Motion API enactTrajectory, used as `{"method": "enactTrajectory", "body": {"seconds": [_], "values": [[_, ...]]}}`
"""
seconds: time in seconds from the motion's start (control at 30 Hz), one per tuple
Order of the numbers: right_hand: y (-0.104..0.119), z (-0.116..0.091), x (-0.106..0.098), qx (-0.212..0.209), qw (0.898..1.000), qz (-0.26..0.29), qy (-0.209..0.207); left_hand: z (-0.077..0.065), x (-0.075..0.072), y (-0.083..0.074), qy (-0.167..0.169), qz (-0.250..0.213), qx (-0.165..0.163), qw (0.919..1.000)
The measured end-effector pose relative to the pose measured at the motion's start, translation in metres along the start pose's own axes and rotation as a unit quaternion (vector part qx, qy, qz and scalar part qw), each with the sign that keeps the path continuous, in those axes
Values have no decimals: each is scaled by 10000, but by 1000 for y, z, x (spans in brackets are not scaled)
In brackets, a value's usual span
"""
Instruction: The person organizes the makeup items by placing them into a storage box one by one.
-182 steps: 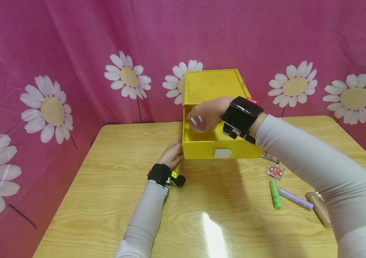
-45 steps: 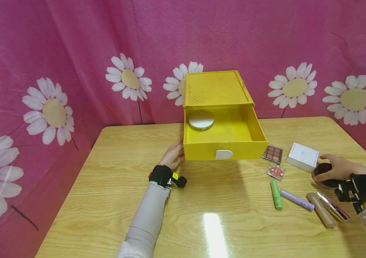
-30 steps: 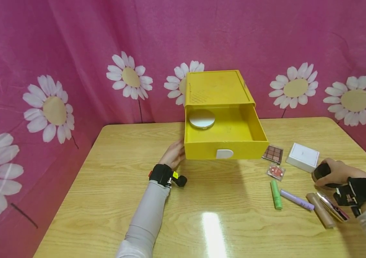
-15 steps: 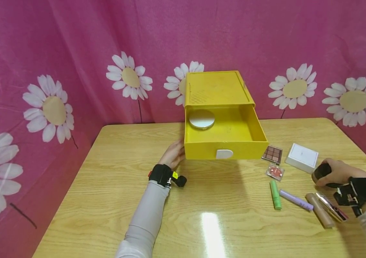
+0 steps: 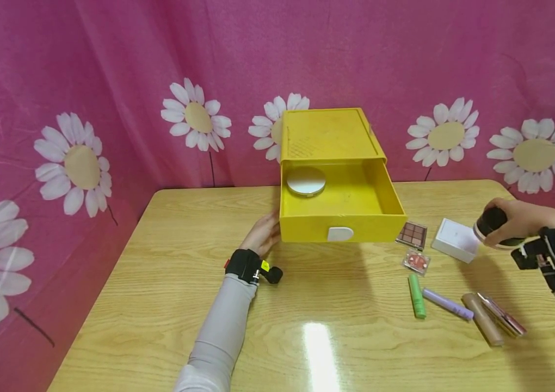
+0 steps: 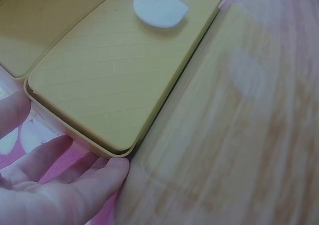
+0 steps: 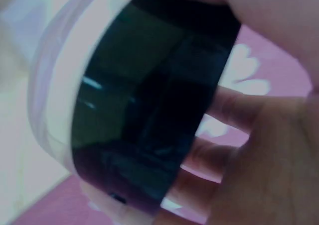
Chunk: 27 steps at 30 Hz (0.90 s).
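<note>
In the head view my right hand [image 5: 527, 219] grips a round cosmetic jar [image 5: 493, 223] with a black lid, raised over the table's right side. The right wrist view shows the jar's [image 7: 144, 100] glossy black lid and clear, white-filled base between thumb and fingers. My left hand [image 5: 261, 235] touches the left side of a yellow drawer box [image 5: 331, 133]. Its fingers, fairly straight, meet the lower corner of the box [image 6: 99, 80] in the left wrist view. The pulled-out drawer [image 5: 302, 228] has a white handle [image 5: 340, 234] and holds a round white compact [image 5: 306, 181] at its left.
Right of the drawer lie an eyeshadow palette [image 5: 412, 235], a small blush case [image 5: 416, 261] and a white box [image 5: 455, 239]. Nearer are a green tube [image 5: 417, 295], a purple tube [image 5: 448, 304], a beige tube [image 5: 482, 319] and a shiny pinkish tube [image 5: 503, 314]. A pink curtain [image 5: 356, 54] hangs behind.
My right hand left the drawer, where the white compact now lies, and reached right. It took hold of the black-lidded jar and has just lifted it off the table. The left hand stayed put.
</note>
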State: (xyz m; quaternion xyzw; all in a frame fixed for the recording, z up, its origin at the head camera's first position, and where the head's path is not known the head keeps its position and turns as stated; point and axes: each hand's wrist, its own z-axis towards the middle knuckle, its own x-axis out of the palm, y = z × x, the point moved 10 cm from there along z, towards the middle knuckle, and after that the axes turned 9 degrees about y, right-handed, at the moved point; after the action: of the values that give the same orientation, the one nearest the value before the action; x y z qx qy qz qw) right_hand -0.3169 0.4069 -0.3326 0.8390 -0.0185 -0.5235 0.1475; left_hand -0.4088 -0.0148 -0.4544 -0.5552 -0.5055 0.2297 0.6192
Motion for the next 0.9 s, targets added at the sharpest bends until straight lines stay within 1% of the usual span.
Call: {"method": "enactTrajectory", "body": {"seconds": [0.1, 0.23, 0.33, 0.43, 0.5, 0.57, 0.63, 0.73, 0.8, 0.9], "values": [[28, 0, -24, -203, 9992, -299, -154, 1, -1, 1, -28, -43, -27, 10000], [71, 1, -52, -509, 9958, -700, -301, 1, -1, 1, -45, -41, -35, 10000], [103, 2, -69, -746, 9932, -838, -301, 1, -1, 0, -21, -32, -11, 10000], [132, 5, -80, -1001, 9907, -900, -193, 0, -1, 1, 12, -31, -4, 10000], [151, 7, -86, -1140, 9877, -1064, -106, -1, -1, 1, 6, -52, -14, 10000], [169, 9, -91, -1263, 9828, -1347, -79, -1, -2, 1, -7, -57, -15, 10000], [185, 11, -95, -1308, 9791, -1558, -5, -2, -2, 1, -42, -66, -32, 10000], [208, 12, -97, -1438, 9784, -1470, 192, -1, -2, 1, -49, -87, -41, 9999], [222, 13, -97, -1505, 9803, -1229, 358, -1, -1, 1, -37, -57, -41, 10000], [242, 15, -95, -1669, 9782, -1102, 560, 0, 0, 0, 45, -7, -17, 10000]]}}
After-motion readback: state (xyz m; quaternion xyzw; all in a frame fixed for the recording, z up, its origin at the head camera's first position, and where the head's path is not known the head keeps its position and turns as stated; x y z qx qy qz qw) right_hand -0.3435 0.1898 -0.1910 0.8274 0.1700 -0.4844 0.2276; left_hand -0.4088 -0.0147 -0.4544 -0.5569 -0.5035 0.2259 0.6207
